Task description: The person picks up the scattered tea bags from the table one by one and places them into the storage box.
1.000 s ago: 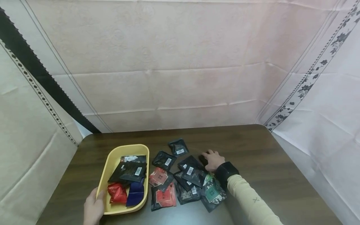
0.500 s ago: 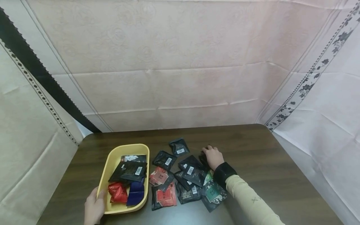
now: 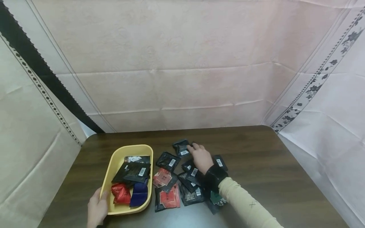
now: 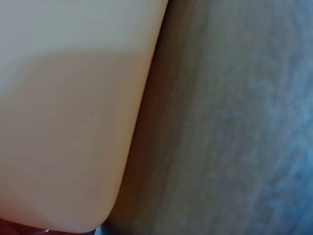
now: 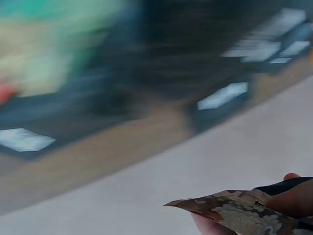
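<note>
My left hand (image 3: 97,207) grips the near left corner of a yellow plastic basket (image 3: 110,165), its thumb by the rim. In the left wrist view the basket's pale wall (image 4: 73,137) fills the left side. Inside lie black packets (image 3: 137,171), a crumpled red packet (image 3: 121,193) and a dark blue one (image 3: 139,193). My right hand (image 3: 201,158) is over the packet pile and pinches a flat packet with a pale flower print (image 5: 244,213), seen in the right wrist view. In the head view that packet is mostly hidden by the hand.
Several sachets lie right of the basket: black ones (image 3: 168,161), red-and-black ones (image 3: 167,198), and a green-labelled one (image 3: 215,199) partly under my sleeve. A black packet (image 3: 220,162) lies right of my hand. Pale cloth (image 3: 171,79) hangs behind the brown table (image 3: 271,177).
My right hand has moved left from the right of the pile, carrying a packet. A black packet now shows to the right of it. The left hand still holds the basket.
</note>
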A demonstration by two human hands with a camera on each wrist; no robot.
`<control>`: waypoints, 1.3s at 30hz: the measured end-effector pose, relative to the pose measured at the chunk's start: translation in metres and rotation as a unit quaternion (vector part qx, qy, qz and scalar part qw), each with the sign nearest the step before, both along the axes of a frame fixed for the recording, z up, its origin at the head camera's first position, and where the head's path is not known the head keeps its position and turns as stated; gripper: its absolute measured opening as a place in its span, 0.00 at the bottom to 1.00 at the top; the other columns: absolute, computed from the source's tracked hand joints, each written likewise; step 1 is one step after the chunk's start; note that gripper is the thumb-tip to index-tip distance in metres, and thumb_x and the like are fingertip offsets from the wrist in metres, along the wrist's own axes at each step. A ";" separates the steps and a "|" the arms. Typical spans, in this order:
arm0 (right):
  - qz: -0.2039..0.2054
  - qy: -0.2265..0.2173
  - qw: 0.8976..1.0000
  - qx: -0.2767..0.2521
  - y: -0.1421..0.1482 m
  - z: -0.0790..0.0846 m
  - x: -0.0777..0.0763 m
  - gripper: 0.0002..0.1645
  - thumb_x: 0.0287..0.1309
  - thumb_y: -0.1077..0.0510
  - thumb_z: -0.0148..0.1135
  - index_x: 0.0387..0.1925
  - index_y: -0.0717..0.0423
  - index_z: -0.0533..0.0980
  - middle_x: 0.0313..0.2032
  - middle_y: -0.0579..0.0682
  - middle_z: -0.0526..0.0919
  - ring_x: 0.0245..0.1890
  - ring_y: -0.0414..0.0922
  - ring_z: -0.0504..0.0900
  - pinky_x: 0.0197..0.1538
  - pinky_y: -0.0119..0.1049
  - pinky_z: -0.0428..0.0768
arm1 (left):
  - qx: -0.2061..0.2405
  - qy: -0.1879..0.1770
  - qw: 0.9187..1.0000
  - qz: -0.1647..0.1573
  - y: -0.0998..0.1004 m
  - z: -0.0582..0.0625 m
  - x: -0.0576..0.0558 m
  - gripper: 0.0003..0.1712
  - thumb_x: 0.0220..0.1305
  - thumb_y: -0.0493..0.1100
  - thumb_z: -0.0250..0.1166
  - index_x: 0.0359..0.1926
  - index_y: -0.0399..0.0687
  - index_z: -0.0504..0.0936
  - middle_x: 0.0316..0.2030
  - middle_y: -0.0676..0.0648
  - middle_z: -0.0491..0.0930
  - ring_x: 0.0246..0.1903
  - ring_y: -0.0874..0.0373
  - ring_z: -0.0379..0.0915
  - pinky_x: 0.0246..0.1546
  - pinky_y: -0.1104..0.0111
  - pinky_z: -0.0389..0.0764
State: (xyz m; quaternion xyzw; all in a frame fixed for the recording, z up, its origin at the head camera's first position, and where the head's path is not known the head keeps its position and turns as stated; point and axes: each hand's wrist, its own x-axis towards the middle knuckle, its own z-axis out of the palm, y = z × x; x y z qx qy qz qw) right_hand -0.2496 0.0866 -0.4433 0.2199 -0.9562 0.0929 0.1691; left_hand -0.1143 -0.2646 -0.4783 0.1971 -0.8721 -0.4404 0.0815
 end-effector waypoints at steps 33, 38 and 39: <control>0.196 0.025 0.972 0.124 -0.177 0.014 0.034 0.38 0.59 0.30 0.40 0.66 0.39 0.57 0.63 0.48 0.63 0.63 0.52 0.58 0.54 0.53 0.67 | 0.037 -0.011 0.999 -0.012 0.002 0.002 -0.005 0.22 0.69 0.37 0.39 0.58 0.24 0.61 0.48 0.24 0.69 0.42 0.39 0.70 0.38 0.60 0.71; 0.164 0.046 0.983 0.065 -0.158 0.013 0.019 0.36 0.58 0.31 0.43 0.63 0.43 0.62 0.62 0.51 0.65 0.62 0.54 0.60 0.53 0.52 0.67 | 0.037 -0.011 0.999 -0.005 -0.001 0.001 -0.003 0.22 0.69 0.37 0.40 0.58 0.26 0.62 0.48 0.25 0.69 0.42 0.40 0.70 0.40 0.58 0.69; 0.154 0.047 0.985 0.057 -0.153 0.013 0.014 0.35 0.58 0.32 0.44 0.63 0.44 0.63 0.61 0.51 0.65 0.62 0.54 0.60 0.53 0.51 0.67 | 0.036 -0.009 0.999 -0.003 -0.001 0.000 -0.003 0.22 0.69 0.37 0.41 0.58 0.26 0.63 0.47 0.25 0.70 0.41 0.41 0.71 0.39 0.59 0.70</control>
